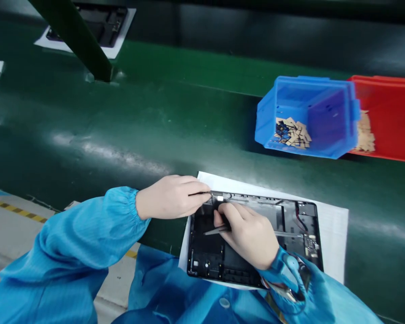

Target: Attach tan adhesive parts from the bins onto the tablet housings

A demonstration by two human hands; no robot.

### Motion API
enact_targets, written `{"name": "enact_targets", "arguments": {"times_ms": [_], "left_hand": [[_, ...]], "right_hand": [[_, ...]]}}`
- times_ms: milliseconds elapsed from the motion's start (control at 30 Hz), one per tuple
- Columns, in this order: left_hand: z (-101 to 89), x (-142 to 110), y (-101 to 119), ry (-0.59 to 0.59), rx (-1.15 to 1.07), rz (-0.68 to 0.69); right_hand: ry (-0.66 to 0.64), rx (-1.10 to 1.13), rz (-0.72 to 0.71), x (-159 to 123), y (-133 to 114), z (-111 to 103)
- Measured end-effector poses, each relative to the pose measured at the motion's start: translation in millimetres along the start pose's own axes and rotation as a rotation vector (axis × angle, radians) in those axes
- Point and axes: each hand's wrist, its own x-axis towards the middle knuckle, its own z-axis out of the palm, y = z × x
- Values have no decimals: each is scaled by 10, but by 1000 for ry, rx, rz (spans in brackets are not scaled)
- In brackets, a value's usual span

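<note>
A black tablet housing with its inside facing up lies in front of me, slightly turned. My left hand is at its upper left corner, thumb and fingertips pinched together on something too small to make out. A small white piece shows just right of those fingertips. Over the housing, my right hand is closed around tweezers, whose tips point left. Its thumb and index finger are bent down near the left fingertips, and what they touch is hidden.
Under the housing is a white sheet on the green bench. A blue bin with small tan and black pieces stands beside a red bin. At upper left, a green post rises near another housing.
</note>
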Motion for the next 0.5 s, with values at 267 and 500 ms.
{"name": "enact_targets", "arguments": {"times_ms": [267, 500], "left_hand": [[-34, -16, 64, -106, 81, 38], [12, -40, 228, -121, 108, -100]], "right_hand": [[71, 67, 172, 142, 219, -51], [82, 112, -134, 79, 37, -19]]}}
